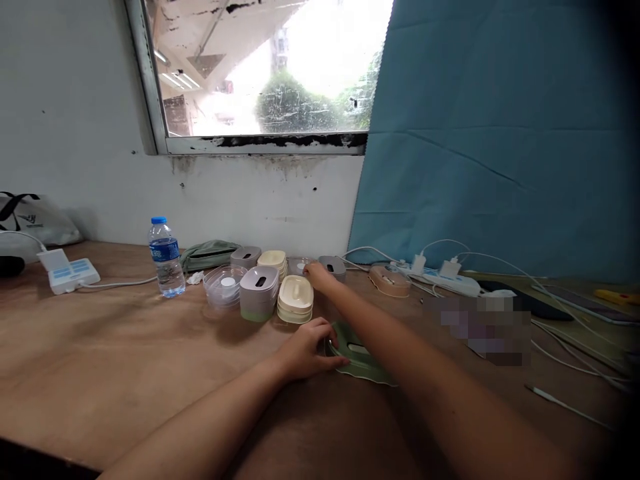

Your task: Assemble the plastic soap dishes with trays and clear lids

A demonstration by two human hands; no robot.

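My left hand grips the left edge of a green plastic piece with a slot in its top, which rests on the table. Its thumb lies across the near side and the fingers curl at the rim. My right arm crosses over this piece and hides part of it. Farther back, my right hand is closed at the clear plastic lids beside a grey slotted cover; what its fingertips pinch is too small to make out. Between the hands and to the left stand stacked cream lids and stacked grey-and-green covers.
More clear round lids lie left of the stacks, near a water bottle and a green pouch. A pinkish-brown case sits at the right, before a power strip and loose cables. Another power strip lies far left.
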